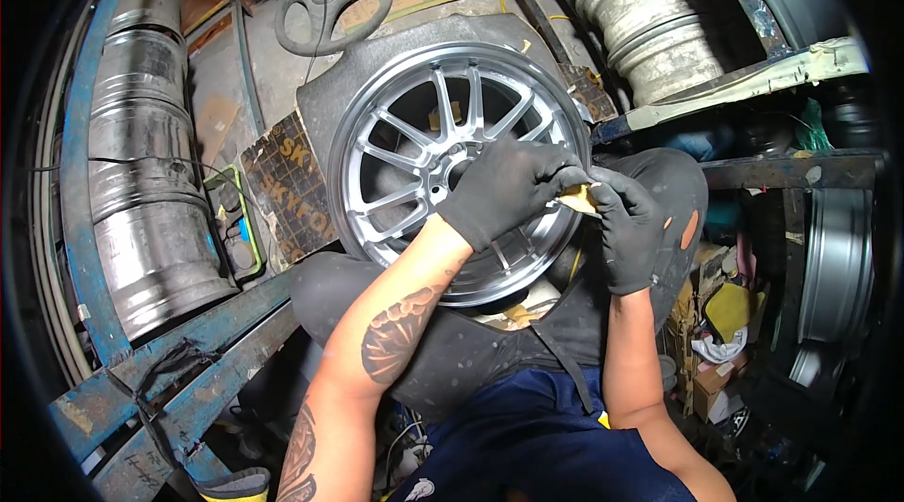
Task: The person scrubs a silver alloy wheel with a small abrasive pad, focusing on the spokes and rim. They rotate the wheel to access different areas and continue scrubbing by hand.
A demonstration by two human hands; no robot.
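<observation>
"So, in the head view, what do the hands hold?"

"A small, thin, yellow scrap [579, 201] that looks folded. The person's left hand [513, 184], in a dark grey glove, pinches it from the left; the right hand [631, 227], gloved alike, pinches it from the right between thumb and fingers."

"Why both?"

"Probably because so small and limp-looking a piece needs a grip on each side."

"And the round, silver metal wheel [439, 163] with slim spokes?"

"It lies over a dark grey, speckled pad [325, 92], its near edge between the person's dark-trousered legs [664, 184], seemingly so that it stays steady with neither hand gripping it."

"Where exactly is the scrap relative to the fingers?"

"Right at the fingertips, between the two hands, above the wheel's right-hand rim. Whether the left palm touches the spokes, nobody can tell from here."
</observation>
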